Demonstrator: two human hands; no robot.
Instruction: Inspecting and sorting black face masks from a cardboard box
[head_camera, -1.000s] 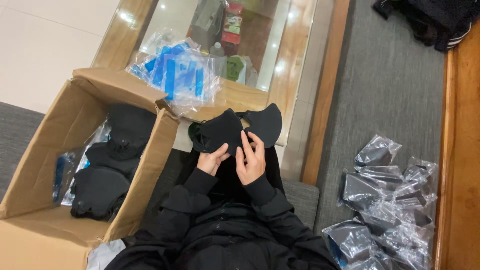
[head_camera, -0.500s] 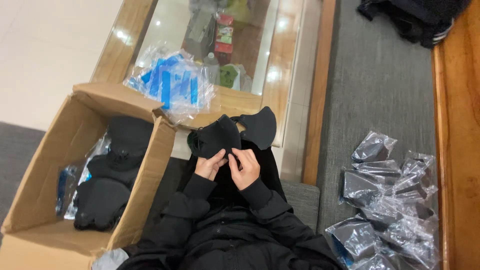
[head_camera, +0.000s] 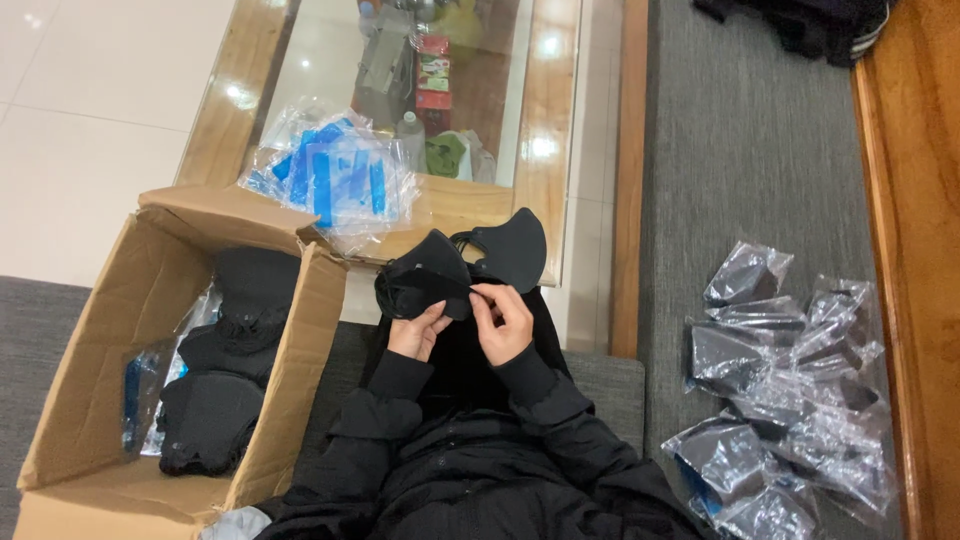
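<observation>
Both my hands hold a small bunch of black face masks (head_camera: 440, 270) over my lap. My left hand (head_camera: 417, 333) grips the bunch from below on the left side. My right hand (head_camera: 502, 320) pinches the top mask near its middle with thumb and forefinger. One mask (head_camera: 512, 247) sticks up behind the others at the right. My black sleeves cover both wrists.
An open cardboard box (head_camera: 140, 310) with stacks of black masks stands at my left. A heap of clear and blue plastic bags (head_camera: 335, 180) lies on the glass-topped wooden table (head_camera: 545, 100). Several bagged masks (head_camera: 790, 390) lie on the grey cushion at my right.
My hands and the masks have stayed over my lap. My right hand's fingers have shifted from the mask's upper edge to a pinch near its middle.
</observation>
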